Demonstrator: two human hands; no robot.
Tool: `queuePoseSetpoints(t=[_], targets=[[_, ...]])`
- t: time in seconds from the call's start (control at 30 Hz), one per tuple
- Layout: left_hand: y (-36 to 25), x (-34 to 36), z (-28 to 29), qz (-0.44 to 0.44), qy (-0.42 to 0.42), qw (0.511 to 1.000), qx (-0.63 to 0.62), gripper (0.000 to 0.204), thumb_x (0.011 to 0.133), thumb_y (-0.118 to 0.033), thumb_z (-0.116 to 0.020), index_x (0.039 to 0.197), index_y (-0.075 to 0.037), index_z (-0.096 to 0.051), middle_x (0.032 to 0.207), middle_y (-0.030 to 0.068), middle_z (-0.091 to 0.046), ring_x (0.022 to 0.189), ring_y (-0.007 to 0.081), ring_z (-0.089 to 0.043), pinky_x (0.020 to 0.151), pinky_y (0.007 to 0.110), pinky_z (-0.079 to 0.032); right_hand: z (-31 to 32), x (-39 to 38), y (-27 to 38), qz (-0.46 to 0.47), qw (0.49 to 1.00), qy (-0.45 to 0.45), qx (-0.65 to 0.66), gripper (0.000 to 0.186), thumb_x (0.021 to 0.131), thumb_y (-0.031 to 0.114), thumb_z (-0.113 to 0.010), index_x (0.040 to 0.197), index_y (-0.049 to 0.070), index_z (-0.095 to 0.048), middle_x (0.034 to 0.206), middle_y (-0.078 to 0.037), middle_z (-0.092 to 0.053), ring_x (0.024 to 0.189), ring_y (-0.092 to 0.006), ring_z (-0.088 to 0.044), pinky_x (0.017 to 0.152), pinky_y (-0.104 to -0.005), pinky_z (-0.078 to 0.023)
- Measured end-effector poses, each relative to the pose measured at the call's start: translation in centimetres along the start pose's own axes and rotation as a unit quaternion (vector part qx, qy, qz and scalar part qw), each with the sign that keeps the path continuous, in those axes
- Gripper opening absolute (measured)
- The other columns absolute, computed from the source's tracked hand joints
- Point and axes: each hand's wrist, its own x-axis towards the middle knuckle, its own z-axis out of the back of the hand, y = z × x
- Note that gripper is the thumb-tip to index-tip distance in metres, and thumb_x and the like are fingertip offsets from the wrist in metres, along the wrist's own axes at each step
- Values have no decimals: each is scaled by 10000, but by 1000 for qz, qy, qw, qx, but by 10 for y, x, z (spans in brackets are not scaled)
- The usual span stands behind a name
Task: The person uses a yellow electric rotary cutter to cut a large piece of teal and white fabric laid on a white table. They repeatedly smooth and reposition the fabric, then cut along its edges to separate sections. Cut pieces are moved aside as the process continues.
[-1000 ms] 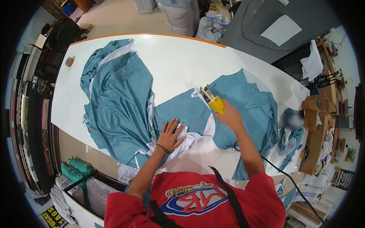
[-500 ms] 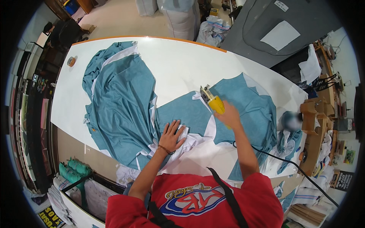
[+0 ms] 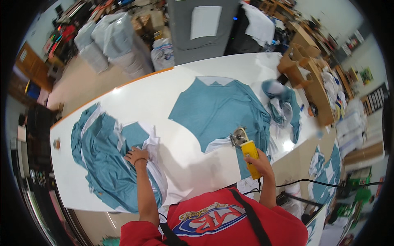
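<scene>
My right hand (image 3: 260, 164) is wrapped round the yellow body of an electric rotary fabric cutter (image 3: 250, 153). Its round metal blade and foot point away from me, beside the lower edge of a flat teal fabric panel (image 3: 221, 106). A white strip shows along that edge, close to the blade. At the left, my left hand (image 3: 137, 156) lies on a heaped pile of teal fabric (image 3: 108, 164), fingers stretched over its right side. White fabric (image 3: 152, 145) and a folded teal piece bunch up around that hand.
A black power cord (image 3: 312, 181) runs off to the right. Crumpled teal scraps (image 3: 287, 106) lie at the table's right end, near cardboard boxes (image 3: 297, 65). A tape roll (image 3: 56, 144) sits at the far left of the white table (image 3: 184, 164). Wrapped bales (image 3: 123, 45) stand beyond it.
The view has turned right. My left hand and the middle fabric piece have shifted left against the pile, parting from the right panel. The cutter has come back toward me, right of that gap.
</scene>
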Motion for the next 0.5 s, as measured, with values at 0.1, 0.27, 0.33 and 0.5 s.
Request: queuePoseSetpoints(t=[0.1,0.27,0.33,0.5], targets=[[-55,31,12,-97,-53,994,-20,744,896,-473,-665,1446,3,-510,1529,239,-478,1393,416,-446,1185,549,-293,29,-33,-24,-17,997,-61,45,408,820,170,-775,1139,-19,-604,896,-100,-662,682,-198,-679,617,-344,-565],[-236,10,6,-499,-25,852,-155,746,948,-528,-629,1490,-36,-486,1568,224,-435,1437,425,-394,1182,554,-306,57,-70,-62,-35,985,-123,114,421,819,136,-767,1168,-23,-593,899,-109,-663,676,-197,-677,618,-334,-570],[-303,-34,9,-564,-16,811,-151,746,968,-560,-594,1535,-96,-453,1614,218,-372,1491,423,-320,1217,556,-261,64,-80,-72,-51,980,-144,128,439,812,144,-778,1174,-24,-596,900,-109,-663,676,-198,-680,618,-332,-570],[-375,-63,8,-587,-5,806,-78,817,980,-672,-490,1623,-193,-332,1704,165,-219,1568,421,-164,1251,610,-141,75,-91,-94,-87,972,-175,131,483,796,184,-815,1177,-24,-604,903,-107,-671,686,-198,-690,626,-337,-577]])
